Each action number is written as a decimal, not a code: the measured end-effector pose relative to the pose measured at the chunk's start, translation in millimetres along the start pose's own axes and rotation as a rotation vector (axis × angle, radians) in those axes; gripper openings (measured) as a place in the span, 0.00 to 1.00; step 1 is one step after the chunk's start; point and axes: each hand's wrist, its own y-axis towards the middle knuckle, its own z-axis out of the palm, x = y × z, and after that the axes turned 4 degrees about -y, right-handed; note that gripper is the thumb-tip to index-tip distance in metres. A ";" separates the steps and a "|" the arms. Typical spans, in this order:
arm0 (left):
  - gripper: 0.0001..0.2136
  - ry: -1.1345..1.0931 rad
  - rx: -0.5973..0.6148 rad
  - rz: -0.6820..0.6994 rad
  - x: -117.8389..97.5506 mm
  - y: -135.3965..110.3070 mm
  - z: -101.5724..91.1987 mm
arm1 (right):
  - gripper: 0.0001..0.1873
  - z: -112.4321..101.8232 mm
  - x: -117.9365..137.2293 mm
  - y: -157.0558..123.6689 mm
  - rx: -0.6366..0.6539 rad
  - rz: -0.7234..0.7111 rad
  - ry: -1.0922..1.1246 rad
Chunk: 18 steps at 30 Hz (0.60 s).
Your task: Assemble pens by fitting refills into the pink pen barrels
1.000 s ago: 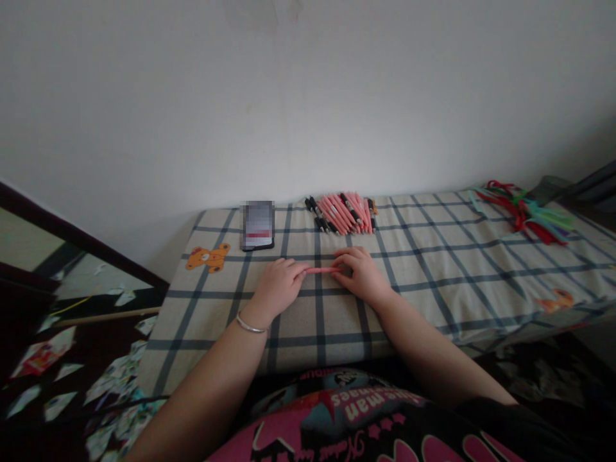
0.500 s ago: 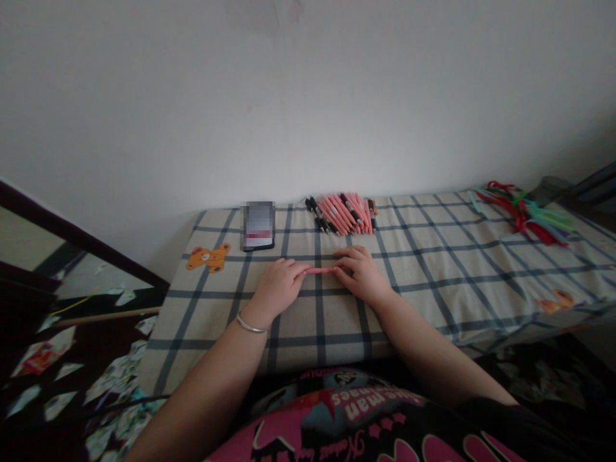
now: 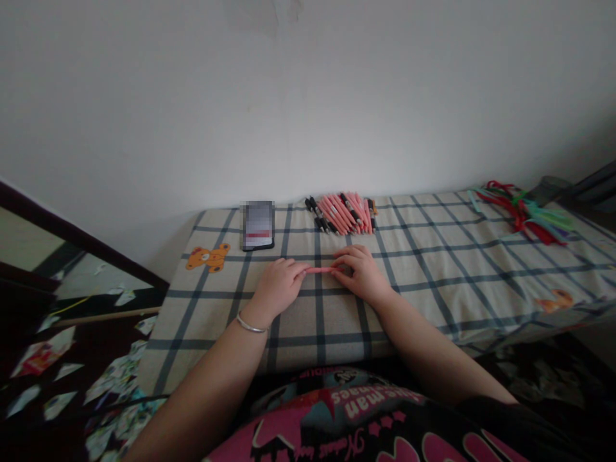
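Note:
A slim pink pen [image 3: 318, 270] lies level between my two hands, just above or on the checked tablecloth [image 3: 293, 321]. My left hand [image 3: 280, 282] pinches its left end between thumb and fingers. At the other end, the thumb and fingertips of my right hand [image 3: 360, 273] are closed on the pen, hiding its tip. Beyond my right hand, against the wall, is a pile of pink pens [image 3: 337, 213], several of them with black parts.
A phone [image 3: 258, 224] with a blurred screen lies behind my left hand. Coloured ribbon-like strips [image 3: 529, 218] are heaped at the far right, beside a dark translucent container [image 3: 551, 187]. Paper scraps [image 3: 115, 385] litter the area below the table's left side.
My right hand has shifted very slightly left along the pen. My left hand and everything else on the table stay as they were.

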 end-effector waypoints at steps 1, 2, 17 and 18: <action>0.12 0.000 0.003 -0.001 -0.2 0.1 -0.2 | 0.04 0.2 -0.5 0.0 -0.002 -0.001 0.004; 0.12 0.000 0.006 -0.002 -0.3 0.2 -0.4 | 0.04 0.3 -0.9 0.0 -0.002 -0.003 0.008; 0.12 -0.028 0.010 -0.006 1.1 -0.2 0.7 | 0.08 -3.7 4.8 1.3 0.079 0.018 -0.026; 0.12 -0.027 0.008 -0.003 0.9 -0.2 0.6 | 0.08 -3.9 4.9 1.3 0.087 0.014 -0.024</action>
